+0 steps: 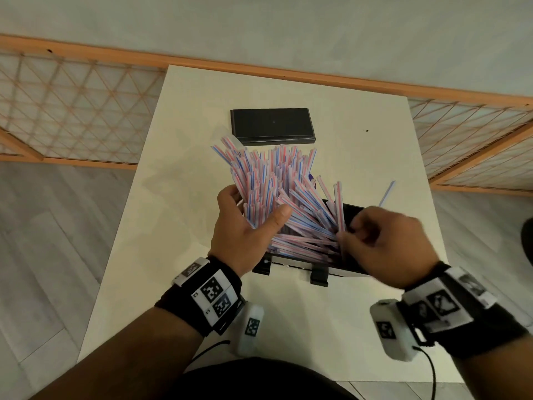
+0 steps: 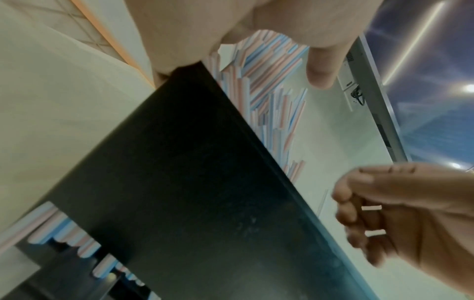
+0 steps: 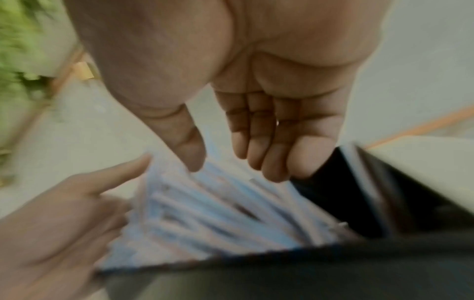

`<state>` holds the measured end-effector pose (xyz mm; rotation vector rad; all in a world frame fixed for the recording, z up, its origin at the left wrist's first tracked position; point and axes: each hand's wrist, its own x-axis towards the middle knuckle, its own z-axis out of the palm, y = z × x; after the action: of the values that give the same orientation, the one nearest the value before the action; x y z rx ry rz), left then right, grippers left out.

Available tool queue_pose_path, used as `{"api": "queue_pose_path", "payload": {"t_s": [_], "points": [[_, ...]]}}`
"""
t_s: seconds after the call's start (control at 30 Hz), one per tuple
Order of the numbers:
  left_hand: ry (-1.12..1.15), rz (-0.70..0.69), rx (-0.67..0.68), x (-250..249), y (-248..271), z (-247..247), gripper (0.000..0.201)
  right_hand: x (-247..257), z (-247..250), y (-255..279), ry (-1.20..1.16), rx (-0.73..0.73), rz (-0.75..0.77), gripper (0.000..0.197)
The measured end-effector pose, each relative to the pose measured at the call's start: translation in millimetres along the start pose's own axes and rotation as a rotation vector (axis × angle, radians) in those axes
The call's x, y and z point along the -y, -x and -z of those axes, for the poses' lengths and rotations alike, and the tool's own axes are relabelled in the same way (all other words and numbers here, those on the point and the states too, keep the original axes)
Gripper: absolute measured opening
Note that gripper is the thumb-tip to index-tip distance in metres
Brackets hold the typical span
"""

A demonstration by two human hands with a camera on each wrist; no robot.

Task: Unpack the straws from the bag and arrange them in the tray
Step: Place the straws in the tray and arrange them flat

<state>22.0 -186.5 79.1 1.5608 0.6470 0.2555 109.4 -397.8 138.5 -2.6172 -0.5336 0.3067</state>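
- A big fan of red-and-blue striped straws (image 1: 274,180) is seen spilling out of a black tray (image 1: 353,215) at the near edge of the white table (image 1: 178,157), with their far ends splayed upward and outward.
- The bundle is clasped at its left side by the left hand (image 1: 245,226): the thumb is laid across the front, and the grip is closed round the straws.
- The right hand (image 1: 383,241) is held over the tray's right end; its fingers (image 3: 266,146) are shown in the right wrist view straight and close together above the straws, so the grip is loose, though blur makes any contact hard to call.
- One stray straw (image 1: 387,193) is seen just beyond the right hand.
- A second flat black box (image 1: 272,125) is lying farther back on the table, with straw tips overlapping its near left corner.
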Motion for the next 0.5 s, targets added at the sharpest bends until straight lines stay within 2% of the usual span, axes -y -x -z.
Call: {"api": "queue_pose_path", "payload": {"t_s": [0.03, 0.1, 0.17, 0.23, 0.3, 0.33, 0.43, 0.5], "points": [[-0.005, 0.003, 0.000, -0.9, -0.4, -0.3, 0.090, -10.5, 6.5, -5.8, 0.019, -0.033, -0.108, 0.029], [-0.023, 0.011, 0.002, -0.1, -1.7, -0.9, 0.087, -30.0, 16.0, -19.3, 0.059, -0.029, -0.280, 0.046], [-0.050, 0.022, 0.000, 0.9, -1.3, -1.2, 0.085, -41.1, 17.4, -32.8, 0.094, 0.023, -0.344, 0.056], [-0.067, 0.037, -0.002, 2.1, -1.2, -2.1, 0.086, -42.5, 14.5, -44.4, 0.110, 0.064, -0.311, 0.041], [-0.068, 0.038, -0.007, 0.7, -1.1, -3.0, 0.086, -31.9, 15.8, -50.8, 0.114, 0.063, -0.224, 0.019], [-0.062, 0.038, -0.010, 0.2, -0.9, -3.1, 0.085, -25.4, 17.4, -52.8, 0.116, 0.050, -0.161, 0.016], [-0.023, 0.034, -0.015, 0.4, -0.2, -2.6, 0.087, -0.5, 21.7, -50.5, 0.079, 0.041, -0.001, 0.014], [0.011, 0.025, -0.022, 2.1, -0.4, -1.8, 0.096, 7.3, 18.3, -46.7, 0.086, 0.113, 0.000, 0.024]]}}
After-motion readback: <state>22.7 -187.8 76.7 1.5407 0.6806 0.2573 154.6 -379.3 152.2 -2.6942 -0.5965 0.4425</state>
